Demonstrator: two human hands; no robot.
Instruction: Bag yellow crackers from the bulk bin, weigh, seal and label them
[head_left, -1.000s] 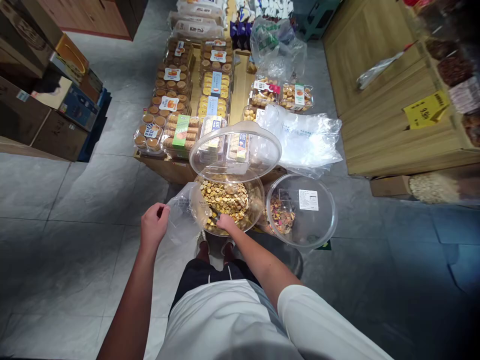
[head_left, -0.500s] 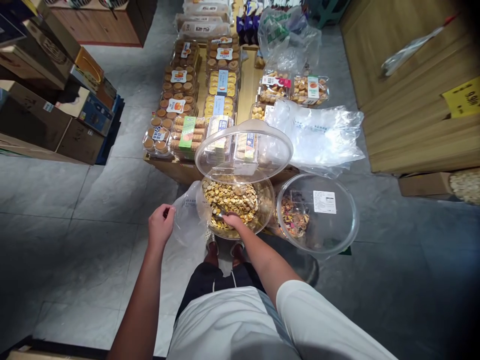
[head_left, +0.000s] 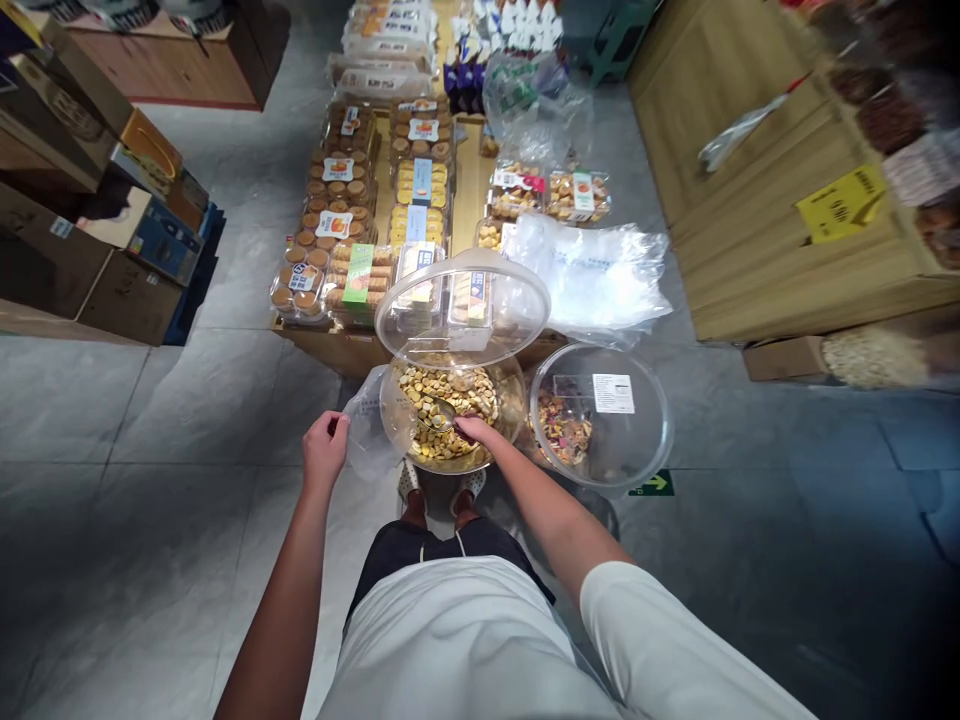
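Note:
My left hand (head_left: 327, 442) is closed on the edge of a clear plastic bag (head_left: 370, 432), which hangs against the left side of a round clear tub (head_left: 517, 410). Inside the tub lie many flat yellowish pieces (head_left: 450, 455) that look like dried beans or chips. My right hand (head_left: 472, 428) reaches over the tub and grips a metal scoop (head_left: 439, 412); its bowl lies among the pieces with some in it. The tub's clear round lid (head_left: 463, 305) stands tilted up at the far side of the opening.
To the right stands a second lidded tub (head_left: 660, 430) with mixed colourful contents. Behind, a low display holds cookie boxes (head_left: 360, 280) and a pile of plastic bags (head_left: 592, 270). Cartons (head_left: 142, 290) are stacked at left; a wooden counter (head_left: 697, 260) borders the right.
The scoop has come up from deep in the pieces, so its bowl now shows. My right hand shifted slightly right within the tub. The view has turned a little right.

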